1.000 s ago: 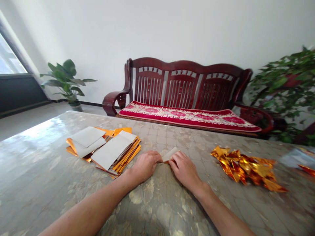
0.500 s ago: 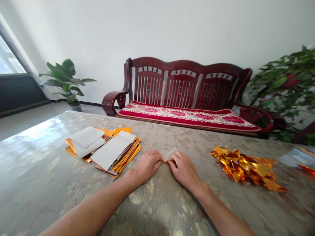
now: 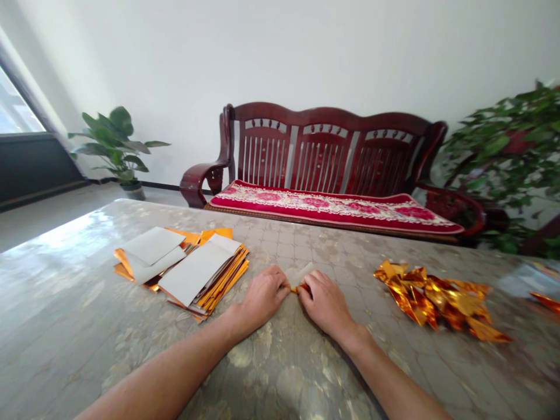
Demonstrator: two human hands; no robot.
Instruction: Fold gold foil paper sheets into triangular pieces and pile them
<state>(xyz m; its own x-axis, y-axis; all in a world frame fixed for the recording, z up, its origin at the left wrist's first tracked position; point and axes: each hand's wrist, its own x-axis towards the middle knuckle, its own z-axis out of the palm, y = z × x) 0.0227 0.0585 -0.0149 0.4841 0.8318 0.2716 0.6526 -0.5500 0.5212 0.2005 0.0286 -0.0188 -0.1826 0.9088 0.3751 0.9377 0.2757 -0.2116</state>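
Note:
Both hands meet at the middle of the table, pinching one sheet of gold foil paper (image 3: pixel 303 272) whose pale back faces up. My left hand (image 3: pixel 265 293) is closed on the sheet's near left edge. Closed on its near right edge is my right hand (image 3: pixel 326 298). A thin orange-gold strip shows between the fingertips; the fingers hide most of the rest. Left of my hands lies a loose stack of gold foil paper sheets (image 3: pixel 199 274), several with pale sides up. To the right sits a heap of folded shiny gold foil pieces (image 3: pixel 437 300).
The table (image 3: pixel 280 373) has a glossy patterned cover. At its right edge lies a clear plastic bag (image 3: pixel 527 283). Behind stands a dark red wooden bench (image 3: pixel 321 154) with a red floral cushion (image 3: pixel 332 204). Potted plants (image 3: pixel 116 140) flank the bench.
The pale part of the sheet beyond my fingers shows less, and more orange-gold edge shows between the fingertips. My hands stay in nearly the same place.

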